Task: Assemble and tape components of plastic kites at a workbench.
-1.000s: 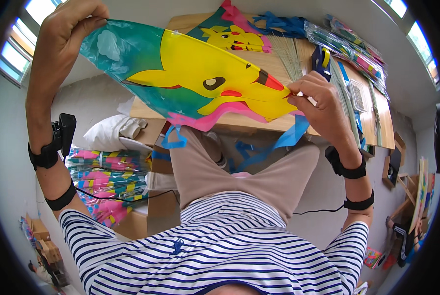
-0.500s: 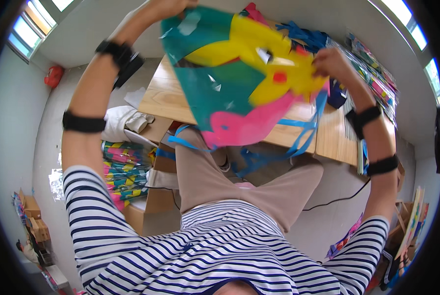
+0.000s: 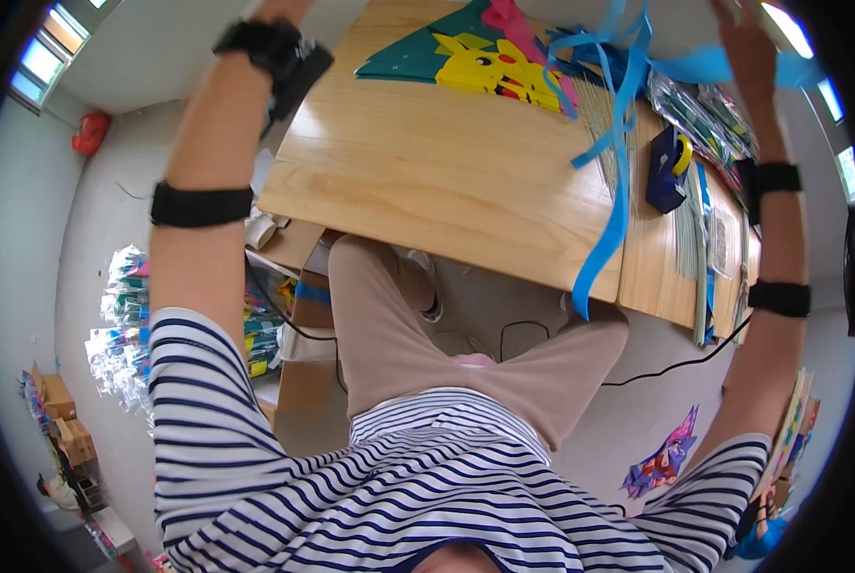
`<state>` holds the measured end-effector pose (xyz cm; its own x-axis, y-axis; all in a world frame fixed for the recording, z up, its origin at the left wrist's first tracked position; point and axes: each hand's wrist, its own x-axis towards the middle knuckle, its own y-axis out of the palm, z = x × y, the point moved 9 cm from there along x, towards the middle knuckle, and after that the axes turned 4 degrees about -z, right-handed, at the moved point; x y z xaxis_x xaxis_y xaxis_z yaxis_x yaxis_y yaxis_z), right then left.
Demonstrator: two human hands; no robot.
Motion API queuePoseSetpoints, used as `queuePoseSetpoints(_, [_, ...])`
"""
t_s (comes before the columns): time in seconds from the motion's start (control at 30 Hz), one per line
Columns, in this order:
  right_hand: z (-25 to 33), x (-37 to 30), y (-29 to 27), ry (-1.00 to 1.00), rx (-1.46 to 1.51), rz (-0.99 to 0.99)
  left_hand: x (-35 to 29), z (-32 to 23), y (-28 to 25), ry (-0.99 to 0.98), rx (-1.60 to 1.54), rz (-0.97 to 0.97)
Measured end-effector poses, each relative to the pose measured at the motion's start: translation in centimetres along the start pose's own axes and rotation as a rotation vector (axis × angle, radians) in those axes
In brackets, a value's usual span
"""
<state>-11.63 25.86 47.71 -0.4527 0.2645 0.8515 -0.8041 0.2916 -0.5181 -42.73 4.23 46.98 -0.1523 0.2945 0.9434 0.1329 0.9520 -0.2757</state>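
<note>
My right hand [image 3: 750, 57] is raised at the top right, blurred, its fingertips partly cut off by the upper edge. A light-blue ribbon [image 3: 700, 67] stretches across beside it. More blue ribbon strands [image 3: 611, 229] dangle over the table toward my knee. My left forearm [image 3: 203, 143] reaches up past the top edge, so the left hand is out of the picture. On the far part of the table lie stacked kite-like sheets [image 3: 490, 62], green and pink with a yellow cartoon figure.
The wooden table [image 3: 447, 153] spans the space before my knees. On its right are a blue tape dispenser [image 3: 669, 172], thin pale rods [image 3: 685, 244] and plastic-wrapped packs [image 3: 705, 110]. Wrapped bundles [image 3: 122, 296] lie on the left floor. A black cable [image 3: 676, 372] runs at the right.
The printed sheet held between both hands has left the picture upward. Both arms have risen, the left hand going out of view. Blue ribbons now hang from above, and the stacked sheets are uncovered.
</note>
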Motion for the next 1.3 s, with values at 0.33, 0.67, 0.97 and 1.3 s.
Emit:
queuePoseSetpoints(0.33, [-0.4,-40.7,16.8,0.134,-0.065,0.557,-41.2,3.7,7.0,-0.352,-0.095,0.658])
queuePoseSetpoints(0.67, [2.3,-40.2,14.4,0.348,0.054,0.561,-43.7,2.3,3.3,-0.424,0.008,0.515])
queuePoseSetpoints(0.97, [1.4,-35.8,13.4,-0.006,-0.368,0.347,-42.8,4.4,2.9,-0.569,0.114,0.457])
queuePoseSetpoints(1.3, [-8.4,-33.2,8.6,0.123,-0.719,0.352,-44.9,7.1,2.1,-0.775,0.087,0.391])
